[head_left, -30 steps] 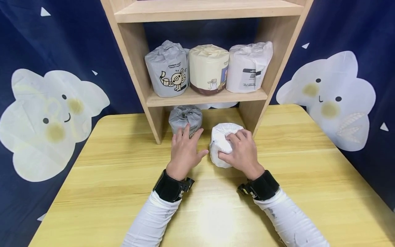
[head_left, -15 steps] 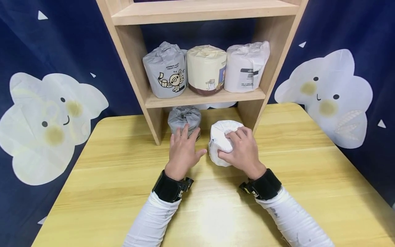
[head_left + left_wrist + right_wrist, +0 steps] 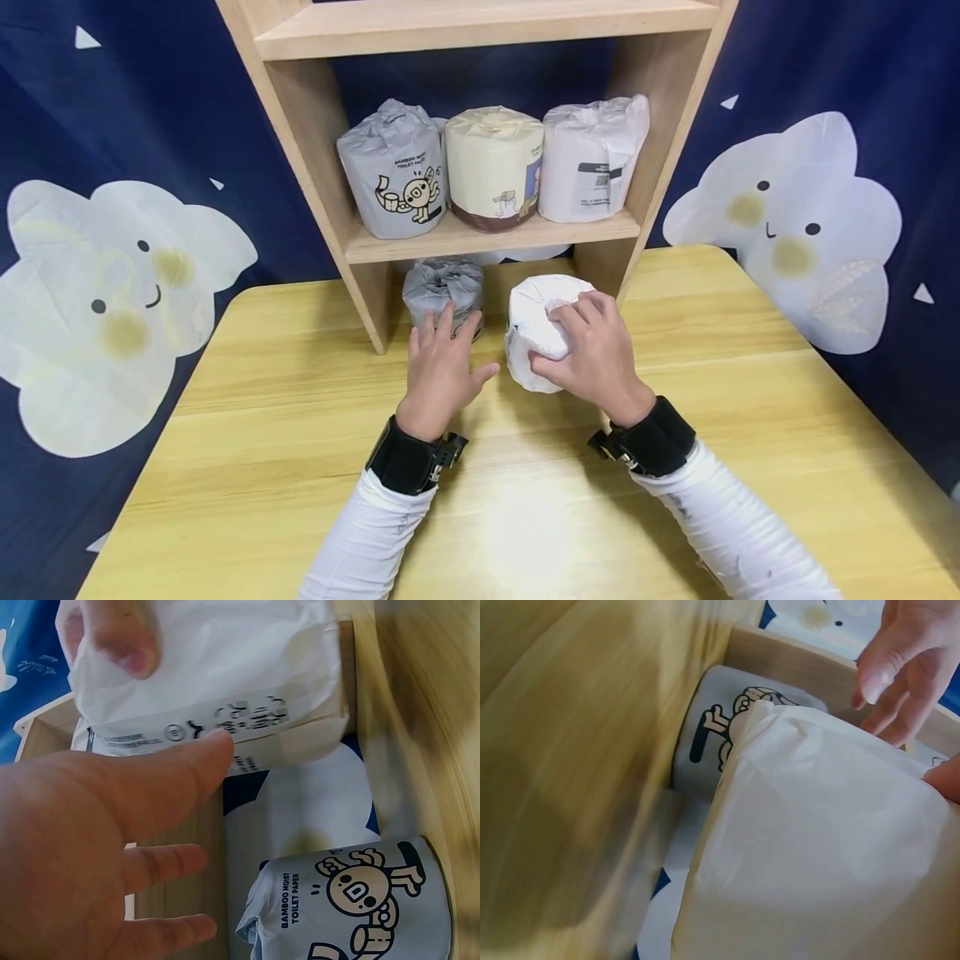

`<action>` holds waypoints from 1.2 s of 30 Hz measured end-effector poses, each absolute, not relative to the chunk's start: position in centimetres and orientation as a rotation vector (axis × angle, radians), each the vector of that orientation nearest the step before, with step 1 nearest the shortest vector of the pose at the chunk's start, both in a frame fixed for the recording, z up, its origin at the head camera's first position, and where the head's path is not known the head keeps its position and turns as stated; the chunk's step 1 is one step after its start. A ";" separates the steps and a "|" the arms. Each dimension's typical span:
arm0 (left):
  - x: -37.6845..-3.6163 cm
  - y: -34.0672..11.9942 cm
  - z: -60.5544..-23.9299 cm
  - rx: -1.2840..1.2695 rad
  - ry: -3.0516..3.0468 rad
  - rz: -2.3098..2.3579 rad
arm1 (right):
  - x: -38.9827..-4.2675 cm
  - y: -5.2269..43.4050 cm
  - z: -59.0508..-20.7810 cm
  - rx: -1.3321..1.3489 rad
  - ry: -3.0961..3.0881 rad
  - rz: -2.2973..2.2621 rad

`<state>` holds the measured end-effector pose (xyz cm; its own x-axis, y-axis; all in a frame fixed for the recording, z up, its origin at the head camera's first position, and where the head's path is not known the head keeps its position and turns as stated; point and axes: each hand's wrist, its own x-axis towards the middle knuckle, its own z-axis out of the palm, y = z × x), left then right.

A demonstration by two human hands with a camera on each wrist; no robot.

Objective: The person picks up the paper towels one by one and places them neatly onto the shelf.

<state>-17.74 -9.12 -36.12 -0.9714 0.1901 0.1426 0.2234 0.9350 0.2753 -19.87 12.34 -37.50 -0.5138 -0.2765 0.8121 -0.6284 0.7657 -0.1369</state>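
My right hand [image 3: 596, 354] grips a white paper-wrapped toilet roll [image 3: 534, 333] from above, fingers at the hole in its top and thumb on the near side. The roll seems raised a little off the table in the right wrist view, in front of the shelf's lowest bay. My left hand [image 3: 442, 367] is spread with straight fingers and holds nothing. Behind its fingertips stands a grey toilet roll [image 3: 360, 900] with a cartoon print, apart from the fingers in the left wrist view. The left thumb points toward the white roll; whether it touches is unclear.
A wooden shelf unit [image 3: 420, 245] stands on the wood-grain table [image 3: 262, 467]. Its middle board bears a grey roll [image 3: 390, 175], a cream roll [image 3: 491, 171] and a white roll [image 3: 588, 167]. A dark blue curtain [image 3: 285, 225] with clouds hangs behind.
My right hand has moved the white roll slightly up and toward the shelf. The left hand keeps nearly the same pose. The head view has shifted a little.
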 end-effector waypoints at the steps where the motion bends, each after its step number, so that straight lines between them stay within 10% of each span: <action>1: -17.7 -9.1 -36.1 -0.320 -2.980 -0.449 | -19.8 12.4 -37.3 0.676 -2.118 0.533; 36: -17.7 -8.8 -36.2 -0.332 -3.017 -0.523 | -19.7 13.7 -30.5 0.806 -2.049 0.445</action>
